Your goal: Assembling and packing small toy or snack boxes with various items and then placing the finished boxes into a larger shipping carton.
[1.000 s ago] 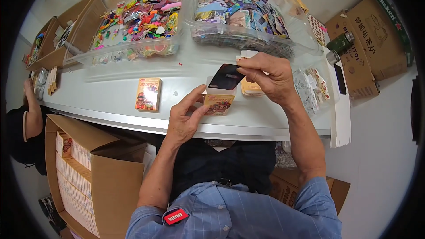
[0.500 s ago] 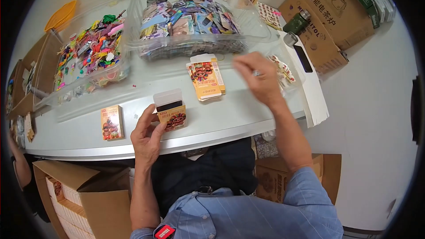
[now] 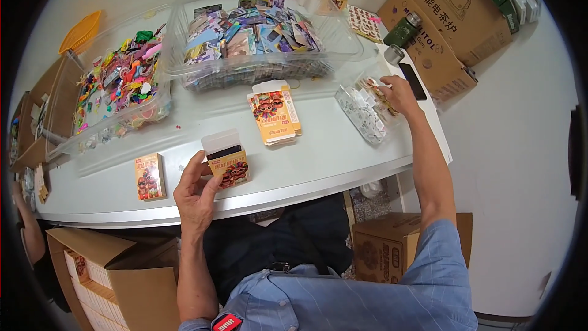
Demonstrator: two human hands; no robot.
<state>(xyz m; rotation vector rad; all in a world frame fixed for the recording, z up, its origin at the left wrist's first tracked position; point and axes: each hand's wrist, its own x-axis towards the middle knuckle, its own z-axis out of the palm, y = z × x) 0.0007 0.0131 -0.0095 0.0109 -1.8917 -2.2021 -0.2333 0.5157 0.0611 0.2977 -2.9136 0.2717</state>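
Observation:
My left hand [image 3: 196, 199] grips a small orange cardboard box [image 3: 231, 170] by its side, near the table's front edge. The box stands upright with its top flap raised, and something dark shows inside. Over at the right, my right hand [image 3: 399, 97] is at a clear plastic container [image 3: 350, 115] of small pieces, some white and some coloured. Its fingertips are drawn together among the pieces; what they pinch is hidden. A stack of flattened orange boxes [image 3: 275, 121] lies between the hands. Left of my left hand is a closed orange box [image 3: 149, 178].
Behind stand a large clear bin [image 3: 263, 64] of cards and a clear bin [image 3: 61, 138] of colourful trinkets. A phone [image 3: 413, 81], a green bottle [image 3: 403, 29] and large cartons [image 3: 462, 15] are at the right. An open carton [image 3: 144, 288] sits below the table's left edge.
My right hand has moved right, from above the table to the clear container of small pieces. The left hand still holds the open box. The view has shifted slightly.

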